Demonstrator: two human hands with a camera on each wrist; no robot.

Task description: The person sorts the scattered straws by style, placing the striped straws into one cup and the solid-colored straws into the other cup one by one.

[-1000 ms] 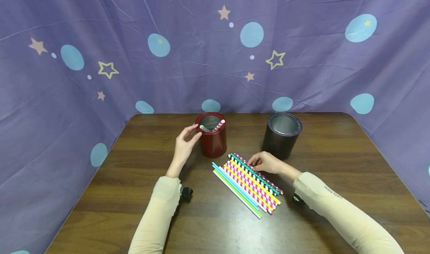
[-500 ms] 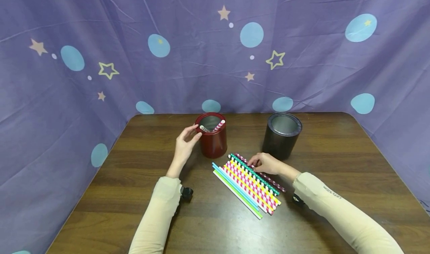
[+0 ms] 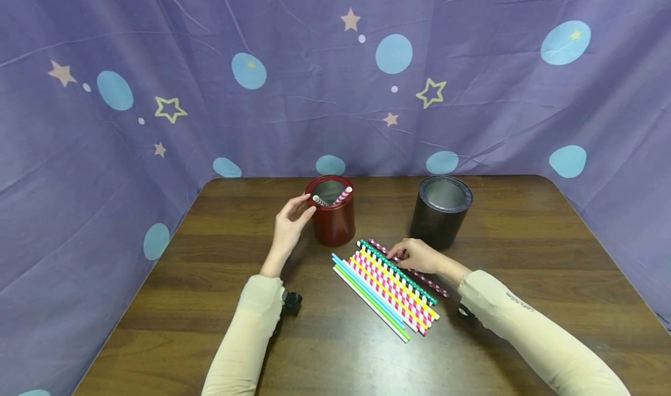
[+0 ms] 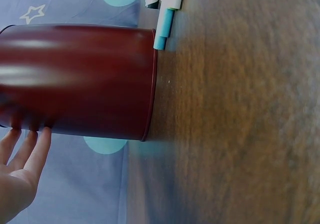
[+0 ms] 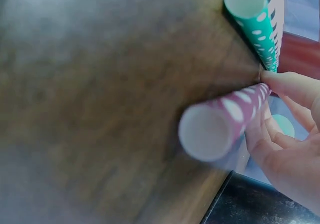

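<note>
My left hand (image 3: 289,224) touches the side of a dark red can (image 3: 335,227) near its rim, with extended fingers (image 4: 40,151) against the wall. Two striped straws, one pink and white (image 3: 343,195) and one dark and white (image 3: 319,200), stick up inside that can. With thumb and fingertips, my right hand (image 3: 416,255) pinches a purple polka-dot straw (image 3: 436,287) around its middle. Alongside it lies a green dotted straw (image 5: 259,37), a narrow gap apart. In the right wrist view, the purple straw's open end (image 5: 206,132) faces the camera.
A black can (image 3: 437,224) stands upright behind my right hand. Left of the green straw lie several striped straws (image 3: 390,285), plus blue (image 3: 362,285) and lime-green ones (image 3: 385,310). All rest on the brown wooden table (image 3: 220,256), before a purple curtain (image 3: 314,93).
The purple straw has shifted slightly right, away from the green straw, in my right hand's grip. My left hand stays at the red can.
</note>
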